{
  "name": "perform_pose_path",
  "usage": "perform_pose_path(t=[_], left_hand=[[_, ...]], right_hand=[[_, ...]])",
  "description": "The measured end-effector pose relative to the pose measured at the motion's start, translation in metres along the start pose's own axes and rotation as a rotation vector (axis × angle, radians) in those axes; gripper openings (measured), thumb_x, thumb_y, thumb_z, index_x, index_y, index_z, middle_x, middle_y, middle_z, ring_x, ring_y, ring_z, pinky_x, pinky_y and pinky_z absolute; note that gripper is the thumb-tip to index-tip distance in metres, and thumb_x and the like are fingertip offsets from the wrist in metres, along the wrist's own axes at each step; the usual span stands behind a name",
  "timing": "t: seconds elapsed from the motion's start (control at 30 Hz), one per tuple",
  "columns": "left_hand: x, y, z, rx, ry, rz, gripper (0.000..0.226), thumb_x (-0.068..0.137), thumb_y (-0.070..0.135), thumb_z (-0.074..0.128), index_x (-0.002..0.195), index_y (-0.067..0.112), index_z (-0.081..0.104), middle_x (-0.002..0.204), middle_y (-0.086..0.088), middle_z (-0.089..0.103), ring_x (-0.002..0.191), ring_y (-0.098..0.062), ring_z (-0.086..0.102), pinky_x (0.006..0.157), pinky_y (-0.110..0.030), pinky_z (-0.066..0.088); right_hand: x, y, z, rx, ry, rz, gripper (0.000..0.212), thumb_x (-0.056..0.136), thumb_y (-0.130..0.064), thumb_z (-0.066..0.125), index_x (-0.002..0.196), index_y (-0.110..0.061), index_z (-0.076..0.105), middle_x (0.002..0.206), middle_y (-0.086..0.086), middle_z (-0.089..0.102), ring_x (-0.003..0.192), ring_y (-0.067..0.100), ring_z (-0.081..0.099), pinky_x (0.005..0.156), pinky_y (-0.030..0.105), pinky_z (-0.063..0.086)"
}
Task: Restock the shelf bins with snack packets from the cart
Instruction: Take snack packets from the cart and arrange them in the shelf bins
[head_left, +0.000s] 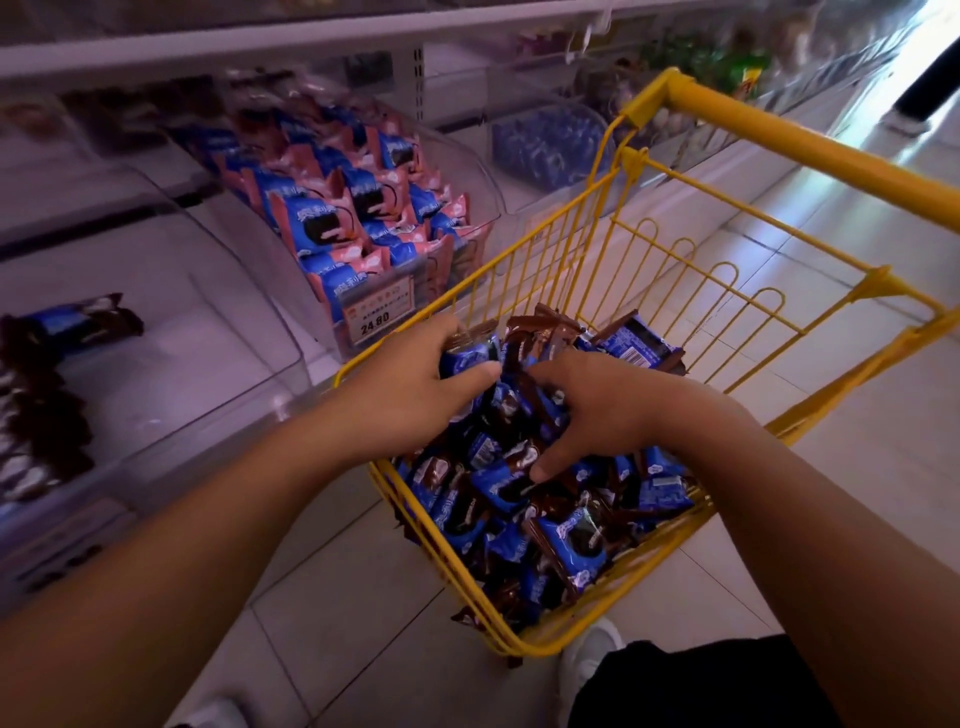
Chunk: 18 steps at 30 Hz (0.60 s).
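Head view: both hands down inside the yellow cart (769, 306), among a deep heap of blue and brown snack packets (566, 540). Left hand (415, 389) curled around a bunch of packets at the far left side of the heap, thumb pressing on a blue wrapper, so holding several at once. Right hand (608, 410) spread over the middle of the pile, fingers bent down into the wrappers and thumb on a blue one; gathering a handful, it seems, but how many are really held cannot be told, because the fingertips are buried.

To the left, a clear shelf bin (171, 374) with mostly bare floor and only a few dark packets at its left edge, probably the place to fill. Just beside it, another bin (457, 171) already full of pink and blue packets, with a price label (376, 318) on its front.

Risks from here: smooth wrappers slipping out of an overfull handful during the lift over the cart rim, then falling on the tiled floor (363, 597). Also possible: catching a packet on the wire wall, or dropping the load into the wrong, pink bin, because the two stand side by side
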<state>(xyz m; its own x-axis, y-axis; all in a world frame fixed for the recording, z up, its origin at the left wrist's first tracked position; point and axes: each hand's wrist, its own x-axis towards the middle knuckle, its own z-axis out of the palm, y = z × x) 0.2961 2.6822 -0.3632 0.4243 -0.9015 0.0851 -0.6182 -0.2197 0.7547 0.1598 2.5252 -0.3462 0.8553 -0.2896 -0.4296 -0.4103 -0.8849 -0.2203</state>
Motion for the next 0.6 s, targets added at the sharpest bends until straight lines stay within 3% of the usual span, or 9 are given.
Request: perform_pose_path(t=[0.1, 0.17, 0.23, 0.3, 0.37, 0.43, 0.5, 0.57, 0.6], left_hand=[[-0.001, 0.000, -0.003, -0.246, 0.025, -0.093, 0.014, 0.094, 0.041, 0.060, 0.090, 0.030, 0.055, 0.071, 0.016, 0.064, 0.065, 0.001, 0.061, 0.061, -0.017, 0.047], [-0.002, 0.002, -0.007, -0.532, 0.001, -0.215, 0.017, 0.097, 0.037, 0.058, 0.104, 0.022, 0.064, 0.087, 0.014, 0.073, 0.080, -0.004, 0.069, 0.073, -0.027, 0.055], [-0.004, 0.006, -0.013, -0.754, 0.006, -0.319, 0.023, 0.099, 0.032, 0.056, 0.109, 0.015, 0.067, 0.097, 0.000, 0.077, 0.088, -0.015, 0.073, 0.073, -0.037, 0.059], [-0.008, 0.011, -0.020, -0.967, 0.029, -0.399, 0.020, 0.099, 0.028, 0.056, 0.105, 0.012, 0.067, 0.092, -0.008, 0.077, 0.088, -0.023, 0.074, 0.073, -0.044, 0.061], [-0.012, 0.015, -0.029, -1.139, 0.026, -0.477, 0.023, 0.098, 0.031, 0.055, 0.106, 0.011, 0.063, 0.082, -0.012, 0.073, 0.088, -0.029, 0.073, 0.068, -0.045, 0.061], [-0.016, 0.018, -0.036, -1.200, -0.028, -0.496, 0.035, 0.095, 0.045, 0.053, 0.103, 0.012, 0.062, 0.076, -0.011, 0.069, 0.084, -0.031, 0.072, 0.061, -0.043, 0.059], [-0.021, 0.017, -0.042, -1.222, -0.097, -0.477, 0.050, 0.090, 0.059, 0.045, 0.100, 0.012, 0.062, 0.074, -0.010, 0.066, 0.076, -0.029, 0.068, 0.059, -0.038, 0.057], [-0.023, 0.016, -0.046, -1.254, -0.163, -0.457, 0.056, 0.088, 0.060, 0.038, 0.102, 0.010, 0.059, 0.077, -0.010, 0.063, 0.073, -0.026, 0.062, 0.062, -0.035, 0.053], [-0.024, 0.016, -0.046, -1.263, -0.187, -0.446, 0.054, 0.088, 0.055, 0.037, 0.106, 0.009, 0.056, 0.081, -0.009, 0.061, 0.074, -0.025, 0.058, 0.063, -0.034, 0.052]], right_hand=[[0.003, -0.014, 0.003, -0.017, 0.062, -0.065, 0.086, 0.075, -0.048, 0.081, 0.145, -0.014, 0.044, 0.143, 0.005, 0.050, 0.126, 0.024, 0.050, 0.100, 0.029, 0.041], [0.005, -0.020, 0.003, 0.025, 0.063, -0.126, 0.059, 0.080, -0.040, 0.080, 0.130, -0.013, 0.059, 0.124, 0.005, 0.063, 0.108, 0.022, 0.060, 0.094, 0.033, 0.050], [0.005, -0.025, 0.004, 0.061, 0.017, -0.150, 0.043, 0.081, -0.036, 0.080, 0.115, -0.015, 0.066, 0.105, -0.001, 0.065, 0.091, 0.016, 0.061, 0.081, 0.033, 0.053], [0.003, -0.027, 0.004, 0.066, -0.027, -0.149, 0.038, 0.082, -0.035, 0.079, 0.111, -0.016, 0.066, 0.095, -0.008, 0.060, 0.082, 0.011, 0.057, 0.069, 0.024, 0.048], [-0.003, -0.022, -0.004, 0.128, 0.012, -0.139, 0.031, 0.082, -0.030, 0.080, 0.105, -0.013, 0.069, 0.093, -0.002, 0.066, 0.082, 0.014, 0.063, 0.071, 0.028, 0.052], [-0.016, -0.011, -0.019, 0.431, 0.121, -0.110, 0.025, 0.078, -0.021, 0.083, 0.097, -0.009, 0.072, 0.091, 0.006, 0.075, 0.084, 0.019, 0.072, 0.079, 0.032, 0.058], [-0.031, -0.002, -0.029, 0.963, 0.205, -0.146, 0.028, 0.072, -0.011, 0.082, 0.095, -0.001, 0.071, 0.097, 0.018, 0.075, 0.087, 0.030, 0.074, 0.077, 0.035, 0.061], [-0.036, 0.002, -0.029, 1.388, 0.230, -0.183, 0.032, 0.068, -0.009, 0.079, 0.097, 0.001, 0.070, 0.101, 0.023, 0.073, 0.087, 0.034, 0.073, 0.075, 0.042, 0.061], [-0.037, 0.001, -0.026, 1.476, 0.245, -0.190, 0.032, 0.066, -0.009, 0.078, 0.096, 0.000, 0.071, 0.100, 0.023, 0.073, 0.086, 0.033, 0.073, 0.074, 0.044, 0.061]])
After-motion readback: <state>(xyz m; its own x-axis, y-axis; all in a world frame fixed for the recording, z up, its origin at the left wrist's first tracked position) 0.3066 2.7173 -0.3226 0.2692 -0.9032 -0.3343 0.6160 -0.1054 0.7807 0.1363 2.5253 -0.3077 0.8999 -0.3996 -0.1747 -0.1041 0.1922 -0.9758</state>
